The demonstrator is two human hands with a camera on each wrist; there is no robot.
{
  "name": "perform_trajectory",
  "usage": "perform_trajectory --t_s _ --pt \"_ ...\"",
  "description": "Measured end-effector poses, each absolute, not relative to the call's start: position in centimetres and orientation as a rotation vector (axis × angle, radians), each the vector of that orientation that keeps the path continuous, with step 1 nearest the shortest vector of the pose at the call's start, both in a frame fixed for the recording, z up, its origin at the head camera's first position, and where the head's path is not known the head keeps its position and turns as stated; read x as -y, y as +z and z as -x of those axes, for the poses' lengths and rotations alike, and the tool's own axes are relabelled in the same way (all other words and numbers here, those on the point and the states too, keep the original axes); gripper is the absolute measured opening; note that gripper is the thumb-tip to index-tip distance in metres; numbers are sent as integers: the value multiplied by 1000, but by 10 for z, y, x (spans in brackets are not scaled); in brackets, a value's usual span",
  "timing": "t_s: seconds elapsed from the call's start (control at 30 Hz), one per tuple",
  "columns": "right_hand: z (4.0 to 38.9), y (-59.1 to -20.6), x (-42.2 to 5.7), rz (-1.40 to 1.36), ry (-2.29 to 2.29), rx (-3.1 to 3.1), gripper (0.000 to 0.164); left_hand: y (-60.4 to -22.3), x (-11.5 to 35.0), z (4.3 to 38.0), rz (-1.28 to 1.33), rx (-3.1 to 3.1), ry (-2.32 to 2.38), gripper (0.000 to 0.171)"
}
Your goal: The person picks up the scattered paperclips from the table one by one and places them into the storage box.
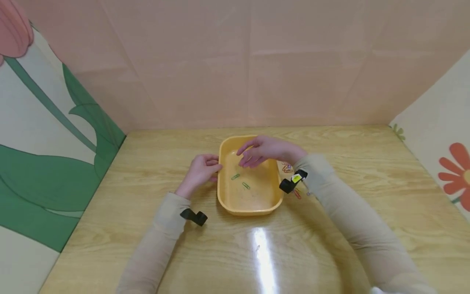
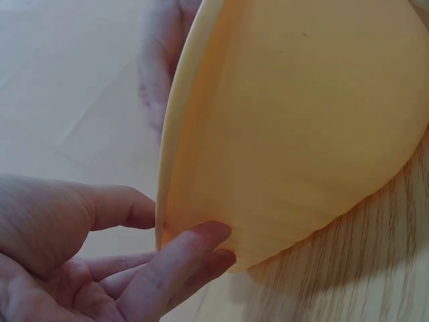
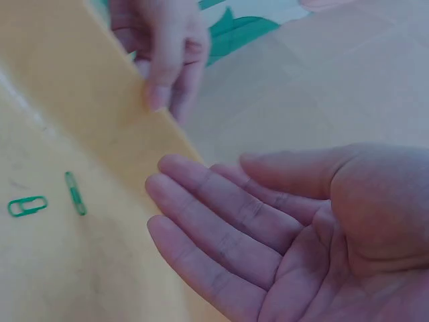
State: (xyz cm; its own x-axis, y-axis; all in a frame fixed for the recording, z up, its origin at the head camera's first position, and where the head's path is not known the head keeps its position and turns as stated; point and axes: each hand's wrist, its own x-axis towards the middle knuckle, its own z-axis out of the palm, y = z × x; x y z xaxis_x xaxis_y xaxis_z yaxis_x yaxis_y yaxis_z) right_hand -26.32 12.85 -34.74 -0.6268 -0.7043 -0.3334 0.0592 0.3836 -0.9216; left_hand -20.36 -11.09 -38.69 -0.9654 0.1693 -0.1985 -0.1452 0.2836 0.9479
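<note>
Left hand (image 1: 200, 169) pinching the yellow tray (image 1: 257, 202) at its rim, right hand (image 1: 262, 151) over it, palm bare, fingers extended!
Red paper clips (image 1: 297, 194) lie just right of the tray, the black wrist camera (image 1: 286, 186) partly in the way; two green paper clips (image 1: 246, 185) slant differently inside. Tray's long axis runs away from the person, on a glossy wood-grain table (image 1: 213, 253), pink wall (image 1: 191, 81) behind, floral panels (image 1: 44, 179) flanking.
</note>
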Motion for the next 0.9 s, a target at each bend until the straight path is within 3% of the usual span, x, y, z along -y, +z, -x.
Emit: perform_trajectory --t_s 0.43,0.9 --pt "265 -317 -154 597 -1439 -1911 32 -381 113 205 -34 -2315 1730 37" --pt "261 -307 -206 733 -1441 -2041 46 -384 113 201 -44 -2317 1722 38"
